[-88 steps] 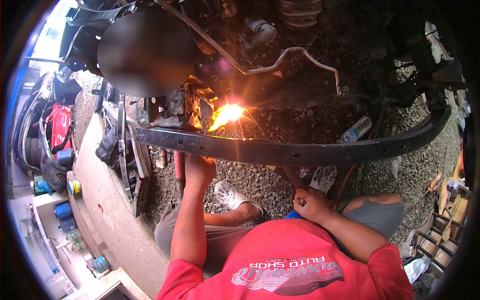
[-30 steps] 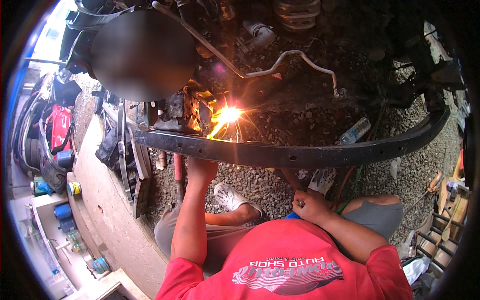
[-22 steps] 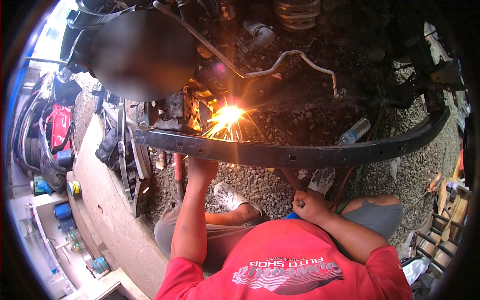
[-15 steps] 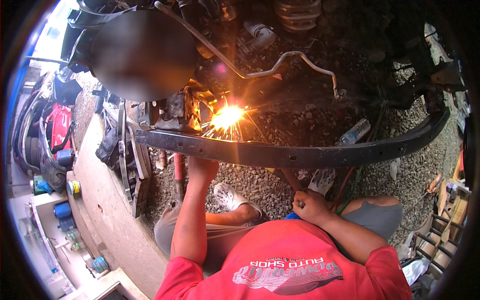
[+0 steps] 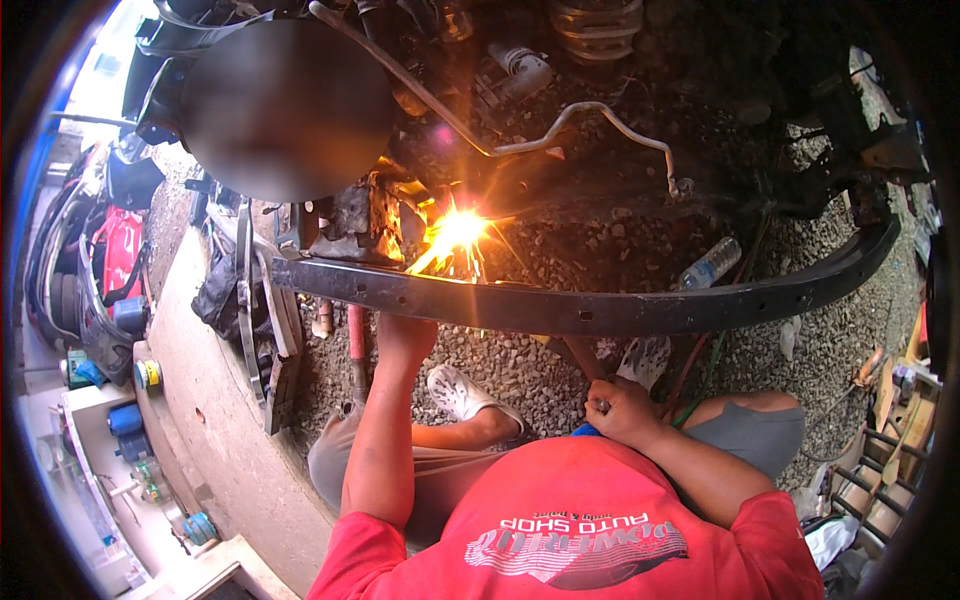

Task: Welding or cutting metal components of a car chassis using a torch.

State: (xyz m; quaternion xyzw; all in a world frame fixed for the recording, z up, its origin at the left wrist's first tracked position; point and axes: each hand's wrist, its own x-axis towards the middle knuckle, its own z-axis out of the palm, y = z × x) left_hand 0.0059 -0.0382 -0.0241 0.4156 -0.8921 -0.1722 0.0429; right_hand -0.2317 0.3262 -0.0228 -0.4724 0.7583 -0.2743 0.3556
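A: Item 1, desc. & loc.?
B: Long black curved bar (image 5: pixel 520 311), prob. metal, small holes along face. Sits crosswise before the person, above loose grey gravel (image 5: pixel 480 350); L end beside rust-brown charred bracket (image 5: pixel 353 222); contact there can't be told.
A: Hands?
B: Left hand (image 5: pixel 404 340): at bar's lower edge, nr. L end. Fingers hidden, so can't tell if gripping. Right hand (image 5: pixel 622 412): fingers curled round straight brown shaft (image 5: pixel 582 357), mat'l unclear; it sits apart from bar, on the near side.
A: Handling notes?
B: My judgement: steady bar w/ L hand, fingers well clear of yellow-white sparking flare (image 5: pixel 457 232) just past bar's far edge. R hand best low, back from heat. Eye protection advisable.
A: Orientation?
B: Long axis approx. L–R. Middle bows toward person; R end sweeps away, fwd. Lens may exaggerate bend. Holed face points to person.
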